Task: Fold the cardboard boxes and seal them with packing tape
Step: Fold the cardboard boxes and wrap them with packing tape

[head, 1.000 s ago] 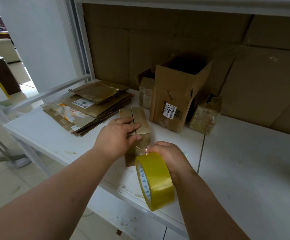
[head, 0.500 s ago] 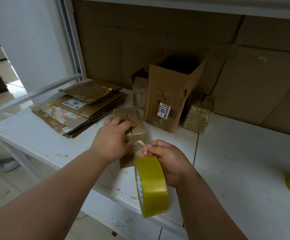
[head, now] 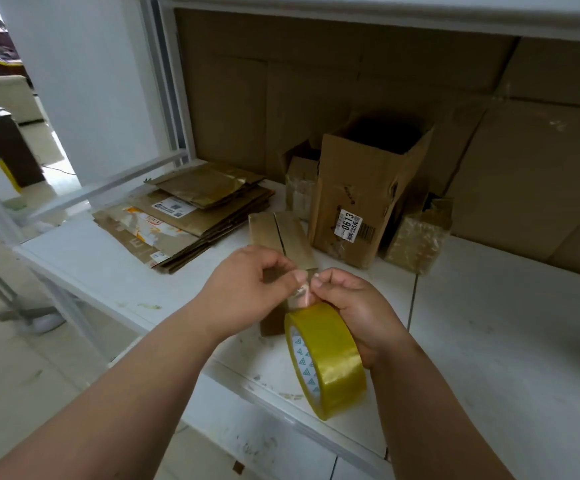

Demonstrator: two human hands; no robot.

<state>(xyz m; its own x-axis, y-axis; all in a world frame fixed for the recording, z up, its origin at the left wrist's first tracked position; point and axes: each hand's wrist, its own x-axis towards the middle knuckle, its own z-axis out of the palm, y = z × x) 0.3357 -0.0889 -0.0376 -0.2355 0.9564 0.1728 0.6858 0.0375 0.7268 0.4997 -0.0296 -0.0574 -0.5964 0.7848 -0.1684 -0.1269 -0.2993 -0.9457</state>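
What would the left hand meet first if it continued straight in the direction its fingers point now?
Most likely the right hand: the left hand points rightward, pinching the tape end, and their fingertips almost meet. Depth is unclear; the small box lies just behind.

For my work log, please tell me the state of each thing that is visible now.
Small box: folded, flaps closed, untaped.
Tape roll: held upright, end peeled.
Left hand: pinches tape end.
Right hand: holds roll.
Tall box: open on top.
Flat cardboard stack: unfolded.
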